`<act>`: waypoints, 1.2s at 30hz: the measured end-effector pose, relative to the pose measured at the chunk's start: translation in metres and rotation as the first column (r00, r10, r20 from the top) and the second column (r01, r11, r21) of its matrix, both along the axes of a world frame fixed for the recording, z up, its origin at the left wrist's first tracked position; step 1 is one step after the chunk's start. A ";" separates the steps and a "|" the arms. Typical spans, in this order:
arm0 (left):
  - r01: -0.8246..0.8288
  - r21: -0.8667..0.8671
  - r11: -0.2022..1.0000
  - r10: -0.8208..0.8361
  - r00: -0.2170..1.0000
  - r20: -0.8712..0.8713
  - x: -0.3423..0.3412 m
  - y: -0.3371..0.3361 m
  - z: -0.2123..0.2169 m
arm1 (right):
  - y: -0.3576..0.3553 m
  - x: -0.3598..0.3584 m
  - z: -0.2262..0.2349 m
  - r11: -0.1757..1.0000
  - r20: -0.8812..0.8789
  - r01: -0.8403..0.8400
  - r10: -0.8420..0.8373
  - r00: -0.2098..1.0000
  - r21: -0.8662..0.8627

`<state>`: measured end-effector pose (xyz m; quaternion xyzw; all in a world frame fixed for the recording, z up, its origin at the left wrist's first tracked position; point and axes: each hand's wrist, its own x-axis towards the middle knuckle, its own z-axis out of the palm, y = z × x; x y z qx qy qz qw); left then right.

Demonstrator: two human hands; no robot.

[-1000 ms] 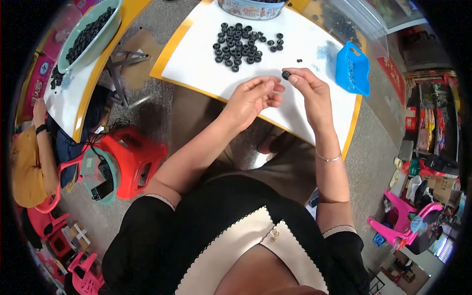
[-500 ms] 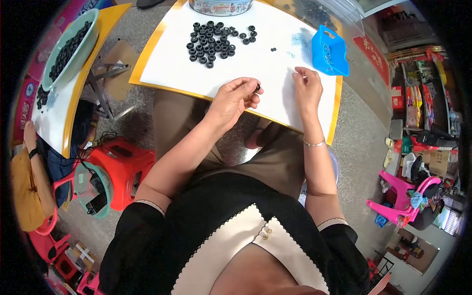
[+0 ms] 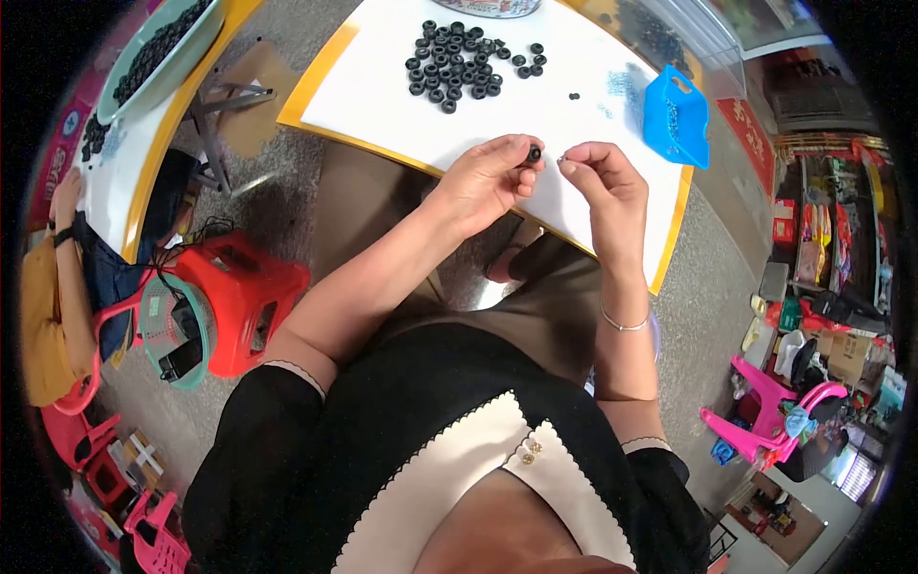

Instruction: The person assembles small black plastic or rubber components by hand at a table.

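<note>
Black ring in the grip of the left hand, tiny piece in the right hand

Black short-sleeved top, cream scalloped collar, gold-toned buttons, silvery bangle, brown trousers

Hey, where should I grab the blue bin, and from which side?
Probably by the slotted far wall, right hand coming from above: that wall appears raised, and its opening offers a hold. The bin is open-topped and holds small bits, so keeping it level seems wise.
</note>
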<state>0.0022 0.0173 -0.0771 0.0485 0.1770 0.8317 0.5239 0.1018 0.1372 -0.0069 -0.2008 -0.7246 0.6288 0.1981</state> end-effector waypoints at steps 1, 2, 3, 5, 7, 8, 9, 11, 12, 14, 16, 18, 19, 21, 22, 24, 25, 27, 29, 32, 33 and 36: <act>0.009 -0.006 1.000 -0.009 1.000 -0.005 0.002 0.000 0.001 | -0.006 0.000 0.001 1.000 -0.021 -0.008 0.008 1.000 0.017; 0.018 -0.012 1.000 -0.018 1.000 -0.010 0.003 0.000 0.002 | -0.009 0.000 0.002 0.999 -0.042 -0.015 0.017 0.999 0.035; 0.018 -0.012 1.000 -0.018 1.000 -0.010 0.004 0.000 0.004 | -0.010 -0.001 -0.002 0.991 -0.022 -0.010 0.013 1.000 0.136; 0.003 -0.029 1.000 -0.005 0.998 -0.059 0.006 -0.001 0.008 | -0.014 0.000 -0.001 0.957 -0.038 0.000 0.012 0.999 0.291; -0.007 -0.038 0.999 0.003 0.996 -0.090 0.006 -0.001 0.007 | -0.019 -0.001 0.004 0.865 -0.053 0.013 0.016 0.998 0.502; -0.014 -0.046 0.999 0.008 0.993 -0.121 0.005 -0.001 0.006 | -0.020 -0.001 0.004 0.865 -0.054 0.012 0.018 0.998 0.502; -0.014 -0.045 0.999 0.009 0.993 -0.122 0.005 -0.001 0.003 | -0.019 -0.001 0.003 0.860 -0.044 0.004 0.021 0.999 0.510; 0.024 -0.023 0.999 -0.028 0.980 -0.196 0.002 -0.003 -0.002 | -0.018 0.000 0.002 0.854 -0.035 -0.004 0.026 0.999 0.519; 0.026 -0.020 0.999 -0.030 0.980 -0.197 0.002 -0.004 0.002 | -0.016 0.001 0.002 0.916 -0.003 -0.025 0.029 1.000 0.401; 0.043 -0.094 0.995 -0.063 0.975 -0.211 0.001 -0.007 0.011 | -0.010 0.002 0.001 0.960 0.029 -0.041 0.035 0.999 0.277; 0.079 -0.107 0.991 -0.106 0.955 -0.276 -0.002 -0.007 0.013 | -0.002 0.004 -0.002 0.994 0.047 -0.100 0.098 0.994 0.050; 0.106 -0.127 0.986 -0.144 0.930 -0.337 -0.006 -0.008 0.010 | -0.001 0.005 0.000 0.991 0.054 -0.134 0.134 0.990 -0.005; 0.155 -0.112 0.982 -0.186 0.913 -0.362 -0.009 -0.008 0.005 | -0.002 0.004 0.001 0.984 0.057 -0.170 0.174 0.983 -0.061; 0.207 -0.098 0.973 -0.229 0.894 -0.385 -0.013 -0.010 0.003 | 0.005 0.004 0.000 0.960 0.101 -0.268 0.276 0.956 -0.084; 0.270 -0.143 0.952 -0.306 0.863 -0.402 -0.015 -0.012 0.006 | 0.010 0.004 0.000 0.927 0.142 -0.359 0.372 0.917 -0.109; 0.329 -0.191 0.925 -0.380 0.827 -0.413 -0.017 -0.012 0.005 | 0.017 0.003 0.001 0.897 0.184 -0.438 0.440 0.879 -0.056; 0.348 -0.146 0.926 -0.377 0.858 -0.348 -0.018 -0.012 0.001 | 0.019 0.001 0.002 0.856 0.228 -0.516 0.504 0.833 -0.005; 0.361 -0.101 0.927 -0.374 0.885 -0.278 -0.018 -0.011 -0.004 | 0.022 -0.005 0.003 0.894 0.160 -0.442 0.448 0.880 -0.071; 0.240 0.007 0.971 -0.238 0.967 -0.086 -0.018 -0.008 -0.007 | 0.028 -0.016 0.007 0.963 0.123 -0.269 0.269 0.955 -0.013; 0.177 0.011 0.984 -0.176 0.983 -0.055 -0.018 -0.005 -0.005 | 0.064 -0.044 -0.010 0.842 0.197 0.001 -0.127 0.972 0.539; 0.162 -0.004 0.987 -0.162 0.985 -0.055 -0.019 -0.005 -0.005 | 0.075 -0.054 -0.020 0.843 0.196 0.002 -0.128 0.972 0.538; 0.138 0.021 0.990 -0.137 0.990 -0.021 -0.018 -0.006 -0.002 | 0.095 -0.075 -0.039 0.493 0.108 -0.018 -0.155 0.982 0.870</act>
